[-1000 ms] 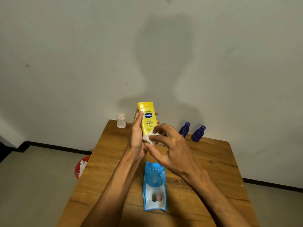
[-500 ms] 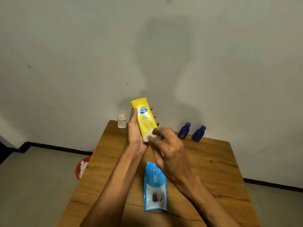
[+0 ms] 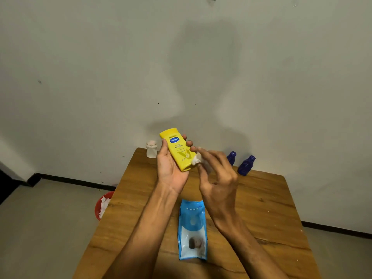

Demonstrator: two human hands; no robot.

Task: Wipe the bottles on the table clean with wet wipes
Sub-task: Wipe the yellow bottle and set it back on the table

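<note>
Yellow Vaseline lotion bottle (image 3: 178, 152), gripped by the left hand (image 3: 171, 170), should get firm full-length strokes from the wet wipe (image 3: 196, 160) the right hand (image 3: 217, 178) pinches at its lower edge.

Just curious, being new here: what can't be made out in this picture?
Head view:
- Yellow bottle: back covered by the left hand.
- Wet wipe: mostly bunched inside the right hand.
- One blue bottle: partly behind that hand.
- Red bin: cut off by the table.
- Yellow bottle's fine print: too small.
</note>
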